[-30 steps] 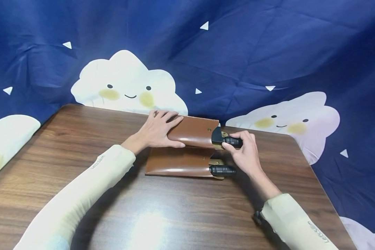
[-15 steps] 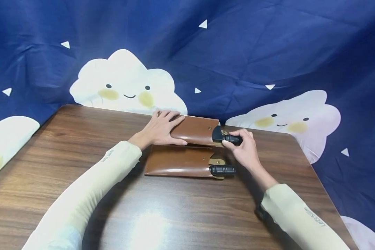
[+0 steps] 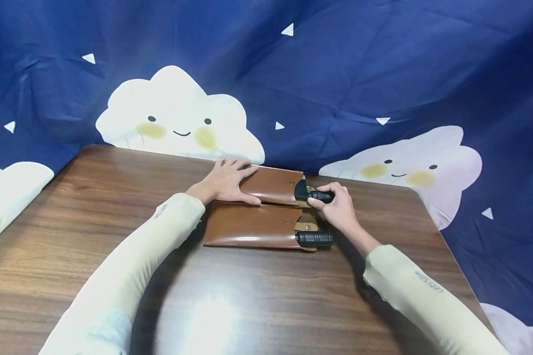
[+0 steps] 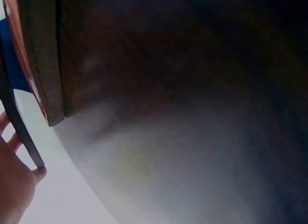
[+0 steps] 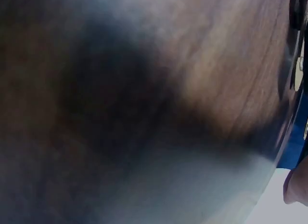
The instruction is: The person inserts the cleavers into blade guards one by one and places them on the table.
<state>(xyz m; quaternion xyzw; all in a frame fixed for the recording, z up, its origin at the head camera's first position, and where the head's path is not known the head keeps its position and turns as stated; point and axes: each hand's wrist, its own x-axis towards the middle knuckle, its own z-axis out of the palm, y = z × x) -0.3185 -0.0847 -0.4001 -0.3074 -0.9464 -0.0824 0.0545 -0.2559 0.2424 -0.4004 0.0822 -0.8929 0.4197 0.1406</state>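
Two brown glossy sheaths lie one behind the other on the wooden table. My left hand (image 3: 227, 180) spans the left end of the far sheath (image 3: 271, 185), fingers over its far edge and thumb along its near side. My right hand (image 3: 337, 207) pinches the black ridged handle (image 3: 322, 196) of the knife sticking out of that sheath's right end. Part of its black blade (image 3: 300, 190) shows at the sheath's mouth. Right in front lies the near sheath (image 3: 248, 226), with another black-handled knife (image 3: 314, 238) in it. Fingers of the left hand (image 4: 14, 180) touch a dark edge in the left wrist view.
The wooden table (image 3: 257, 301) reaches back to a blue cloth (image 3: 333, 74) printed with white clouds. A tan strap (image 3: 306, 227) with a metal snap shows at the near sheath's mouth. Both wrist views are mostly dark and blurred.
The far sheath has shifted slightly left and come down behind the near one, both hands moving with it. The near sheath has stayed in place.
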